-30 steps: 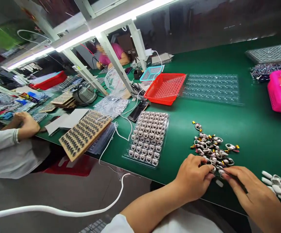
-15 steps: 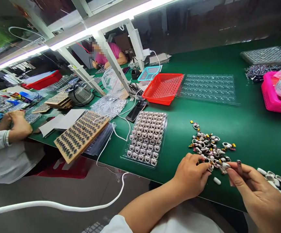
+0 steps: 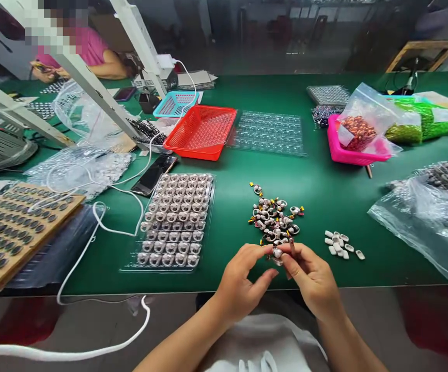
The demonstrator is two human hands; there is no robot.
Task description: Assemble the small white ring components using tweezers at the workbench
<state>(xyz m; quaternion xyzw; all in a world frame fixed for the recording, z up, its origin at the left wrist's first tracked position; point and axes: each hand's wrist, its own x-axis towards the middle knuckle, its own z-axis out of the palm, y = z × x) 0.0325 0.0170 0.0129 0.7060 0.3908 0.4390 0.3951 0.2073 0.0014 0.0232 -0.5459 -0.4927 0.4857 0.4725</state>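
Note:
In front of the pile, near the table's front edge, my two hands meet around a small white, rounded piece (image 3: 277, 253) that looks like an earbud part. My right hand (image 3: 312, 276) pinches it between thumb and fingertips, and a thin brown stick (image 3: 292, 248) rises from between those same fingers. My left hand (image 3: 241, 281) has its index fingertip against the piece, while its thumb stands apart below. Just beyond lies a heap of similar white ring-shaped parts (image 3: 272, 217) with yellow tabs. Small white oblong covers (image 3: 338, 243) are scattered to the right.
A clear tray (image 3: 173, 222) full of white parts lies left. Farther back are a red basket (image 3: 216, 150), an unfilled clear tray (image 3: 270, 133) and a pink basket (image 3: 353, 155). A phone (image 3: 154, 175), white cable (image 3: 99, 217) and plastic bag (image 3: 421, 222) flank the area. A co-worker (image 3: 95, 51) sits far left.
The view has swung to the right. My left hand has left the heap and opened its pinch, its index finger now at the white piece in my right hand. My hands are closer together.

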